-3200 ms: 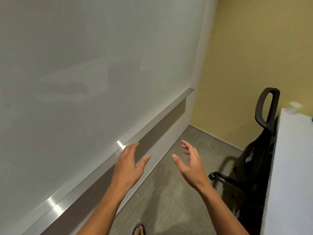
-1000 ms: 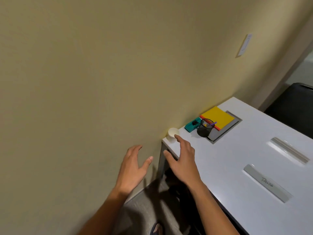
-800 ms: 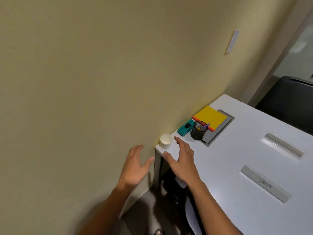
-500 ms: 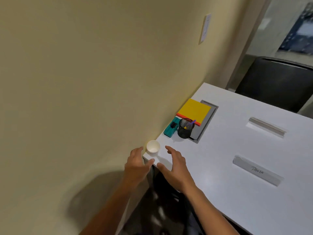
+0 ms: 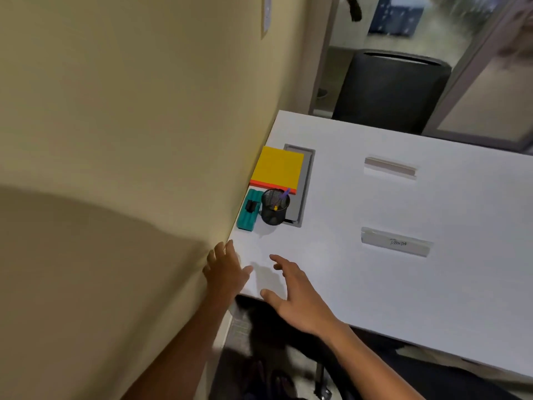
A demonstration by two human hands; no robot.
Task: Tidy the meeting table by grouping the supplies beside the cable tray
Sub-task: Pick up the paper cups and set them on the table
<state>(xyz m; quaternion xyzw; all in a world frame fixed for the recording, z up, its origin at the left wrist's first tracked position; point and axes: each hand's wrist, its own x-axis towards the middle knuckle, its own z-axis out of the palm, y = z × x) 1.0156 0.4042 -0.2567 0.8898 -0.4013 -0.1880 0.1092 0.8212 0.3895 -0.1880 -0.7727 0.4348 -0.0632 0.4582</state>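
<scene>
On the white meeting table (image 5: 375, 284), a grey recessed cable tray (image 5: 306, 180) lies by the wall. A yellow notepad on an orange folder (image 5: 277, 166) partly covers it. A black mesh pen cup (image 5: 274, 207) with pens stands at the tray's near end, and a teal whiteboard eraser (image 5: 247, 209) lies beside the cup against the wall. My left hand (image 5: 226, 272) is at the table's near corner by the wall, fingers curled. The small white cup that stood there is hidden. My right hand (image 5: 294, 290) hovers open over the near edge.
Two clear name plates lie further right, one with writing (image 5: 395, 245) and one blank (image 5: 390, 167). A black chair (image 5: 389, 88) stands at the far end, in front of a glass partition. The yellow wall (image 5: 129, 125) runs along the table's left side.
The view swung from the whiteboard to the table. Both hands moved in to the table's near corner. My left hand now covers the spot where the white cup showed.
</scene>
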